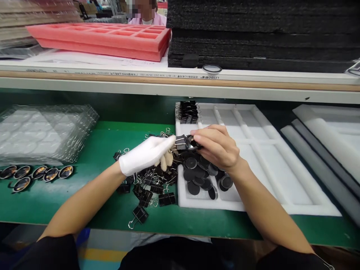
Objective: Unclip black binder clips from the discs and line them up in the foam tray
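Note:
My left hand (149, 153), in a white glove, pinches a black binder clip (181, 143) by its wire handles. The clip's jaw meets the rim of a small round black-rimmed piece (192, 141), which my bare right hand (218, 146) grips between thumb and fingers. Part of that piece is hidden by my fingertips. Under my left hand spreads a pile of loose binder clips (149, 187). Below my right hand, round black discs (197, 176) lie in a compartment of the white foam tray (210, 202). More clips (189, 110) stand lined up in its far left compartment.
At left, several round dark lenses (39, 173) lie before stacked clear plastic trays (47, 131). Foam sheets (323, 165) lean at right. A shelf edge (140, 86) crosses the back, carrying pink foam trays (112, 41) and black foam (253, 33). A person (147, 17) sits beyond.

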`<control>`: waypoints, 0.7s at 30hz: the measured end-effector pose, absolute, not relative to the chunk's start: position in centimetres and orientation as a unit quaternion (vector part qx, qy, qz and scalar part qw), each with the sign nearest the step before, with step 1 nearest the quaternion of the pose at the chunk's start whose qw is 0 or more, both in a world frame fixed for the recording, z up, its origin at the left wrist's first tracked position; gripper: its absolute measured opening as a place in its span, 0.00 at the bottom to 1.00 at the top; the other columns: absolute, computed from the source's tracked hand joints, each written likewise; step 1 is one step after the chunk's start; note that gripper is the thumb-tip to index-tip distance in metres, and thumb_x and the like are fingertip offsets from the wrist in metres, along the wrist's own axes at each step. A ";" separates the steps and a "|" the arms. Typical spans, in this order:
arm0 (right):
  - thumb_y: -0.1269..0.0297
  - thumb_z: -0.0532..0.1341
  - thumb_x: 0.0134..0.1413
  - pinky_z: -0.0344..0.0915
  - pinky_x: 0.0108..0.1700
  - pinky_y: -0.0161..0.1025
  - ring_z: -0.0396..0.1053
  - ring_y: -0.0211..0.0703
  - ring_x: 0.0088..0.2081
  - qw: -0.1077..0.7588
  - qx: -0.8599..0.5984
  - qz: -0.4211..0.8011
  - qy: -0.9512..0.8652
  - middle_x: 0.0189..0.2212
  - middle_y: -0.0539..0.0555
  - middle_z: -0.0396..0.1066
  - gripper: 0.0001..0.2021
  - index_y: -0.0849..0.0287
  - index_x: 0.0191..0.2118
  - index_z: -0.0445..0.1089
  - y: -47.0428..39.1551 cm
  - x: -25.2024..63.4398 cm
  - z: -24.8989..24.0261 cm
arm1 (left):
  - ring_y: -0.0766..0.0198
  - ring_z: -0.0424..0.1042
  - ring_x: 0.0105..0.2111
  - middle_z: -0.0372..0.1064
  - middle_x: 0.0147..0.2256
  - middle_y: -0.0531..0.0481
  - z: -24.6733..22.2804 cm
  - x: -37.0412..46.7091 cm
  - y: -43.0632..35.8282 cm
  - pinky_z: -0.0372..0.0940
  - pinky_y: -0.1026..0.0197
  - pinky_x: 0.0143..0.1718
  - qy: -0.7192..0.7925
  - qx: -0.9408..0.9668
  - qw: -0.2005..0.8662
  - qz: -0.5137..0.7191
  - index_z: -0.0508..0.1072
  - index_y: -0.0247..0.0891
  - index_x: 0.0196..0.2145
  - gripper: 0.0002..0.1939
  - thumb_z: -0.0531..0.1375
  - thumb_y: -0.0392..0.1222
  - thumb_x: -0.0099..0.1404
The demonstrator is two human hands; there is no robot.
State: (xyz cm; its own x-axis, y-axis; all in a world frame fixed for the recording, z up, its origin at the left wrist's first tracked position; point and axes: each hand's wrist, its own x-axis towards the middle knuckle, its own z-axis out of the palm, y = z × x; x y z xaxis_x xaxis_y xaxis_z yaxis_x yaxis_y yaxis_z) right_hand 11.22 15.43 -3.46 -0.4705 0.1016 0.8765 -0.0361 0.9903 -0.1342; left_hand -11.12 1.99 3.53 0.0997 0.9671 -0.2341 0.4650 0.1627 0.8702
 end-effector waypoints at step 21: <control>0.59 0.69 0.56 0.73 0.55 0.56 0.78 0.55 0.47 0.316 -0.293 0.347 -0.833 0.46 0.57 0.81 0.13 0.55 0.47 0.81 20.9 11.3 -1.5 | 0.56 0.78 0.44 0.79 0.50 0.43 3.2 -13.6 3.0 0.71 0.53 0.49 0.693 0.639 0.180 0.281 0.69 0.38 0.62 0.29 0.54 0.60 0.73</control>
